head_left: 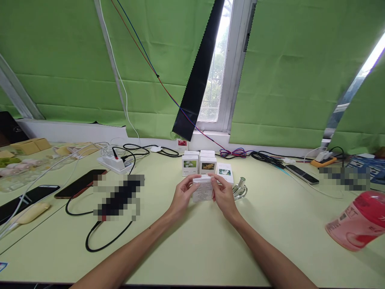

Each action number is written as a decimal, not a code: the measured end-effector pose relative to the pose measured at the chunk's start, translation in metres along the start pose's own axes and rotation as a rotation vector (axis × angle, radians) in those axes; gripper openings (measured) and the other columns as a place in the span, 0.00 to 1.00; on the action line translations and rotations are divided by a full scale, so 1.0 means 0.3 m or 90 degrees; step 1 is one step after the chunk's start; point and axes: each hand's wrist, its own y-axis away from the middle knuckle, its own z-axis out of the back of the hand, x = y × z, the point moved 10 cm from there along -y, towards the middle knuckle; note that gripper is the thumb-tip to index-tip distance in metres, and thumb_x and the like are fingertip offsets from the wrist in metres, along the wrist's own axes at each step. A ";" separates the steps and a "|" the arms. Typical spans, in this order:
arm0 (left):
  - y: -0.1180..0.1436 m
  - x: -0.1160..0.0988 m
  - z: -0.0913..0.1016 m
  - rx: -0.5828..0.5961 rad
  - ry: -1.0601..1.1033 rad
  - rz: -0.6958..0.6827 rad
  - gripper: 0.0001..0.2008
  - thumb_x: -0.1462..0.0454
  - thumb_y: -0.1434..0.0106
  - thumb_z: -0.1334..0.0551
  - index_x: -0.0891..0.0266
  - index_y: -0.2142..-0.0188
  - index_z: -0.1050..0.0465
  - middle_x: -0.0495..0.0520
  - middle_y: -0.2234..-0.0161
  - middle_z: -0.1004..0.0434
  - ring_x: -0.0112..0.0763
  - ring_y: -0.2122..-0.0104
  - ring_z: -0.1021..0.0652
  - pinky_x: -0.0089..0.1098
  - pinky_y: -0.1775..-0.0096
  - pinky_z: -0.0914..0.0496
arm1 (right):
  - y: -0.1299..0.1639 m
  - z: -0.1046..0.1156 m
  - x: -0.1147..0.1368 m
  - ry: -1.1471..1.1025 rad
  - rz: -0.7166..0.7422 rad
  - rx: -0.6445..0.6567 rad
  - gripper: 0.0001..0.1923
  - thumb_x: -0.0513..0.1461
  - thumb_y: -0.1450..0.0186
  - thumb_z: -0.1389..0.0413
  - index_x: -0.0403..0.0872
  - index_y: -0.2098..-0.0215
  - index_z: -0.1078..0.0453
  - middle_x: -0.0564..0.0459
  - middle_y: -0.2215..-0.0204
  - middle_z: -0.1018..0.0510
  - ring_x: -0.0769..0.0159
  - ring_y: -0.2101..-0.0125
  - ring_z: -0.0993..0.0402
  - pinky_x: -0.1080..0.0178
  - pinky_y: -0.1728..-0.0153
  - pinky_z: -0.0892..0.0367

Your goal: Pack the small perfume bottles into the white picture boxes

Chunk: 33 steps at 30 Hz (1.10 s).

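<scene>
Between my two hands is a small white box (202, 191), its printed text side facing me. My left hand (184, 193) grips its left edge and top corner, fingers curled round it. On the other side, my right hand (223, 196) pinches the right edge. Just behind stand similar white boxes with flower pictures: one with white blossoms (189, 165), one with orange-yellow flowers (207, 166), and one with a green and white picture (225, 172) to the right. A coiled clear cable (240, 192) lies by my right hand.
Phones (81, 182) and cables lie at the left, near a white power strip (111, 162). A red-lidded pink container (357, 220) stands at the right. Further back are a black phone (301, 174) and bundled black cables (266, 158). Green blinds (279, 80) hang behind the table.
</scene>
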 end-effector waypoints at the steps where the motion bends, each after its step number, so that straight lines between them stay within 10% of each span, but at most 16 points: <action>1: 0.001 0.000 -0.001 0.001 -0.001 0.000 0.16 0.55 0.40 0.32 0.57 0.55 0.21 0.56 0.53 0.18 0.41 0.52 0.22 0.35 0.52 0.30 | 0.000 0.001 -0.001 0.000 0.001 -0.001 0.31 0.58 0.35 0.42 0.42 0.49 0.22 0.58 0.81 0.32 0.72 0.83 0.40 0.68 0.84 0.39; 33: 0.000 0.015 -0.004 0.010 0.010 0.008 0.15 0.55 0.38 0.33 0.58 0.54 0.22 0.54 0.60 0.20 0.38 0.57 0.23 0.32 0.57 0.31 | -0.005 0.001 0.005 -0.007 0.015 -0.004 0.28 0.57 0.35 0.41 0.44 0.50 0.21 0.50 0.67 0.23 0.76 0.83 0.39 0.68 0.85 0.38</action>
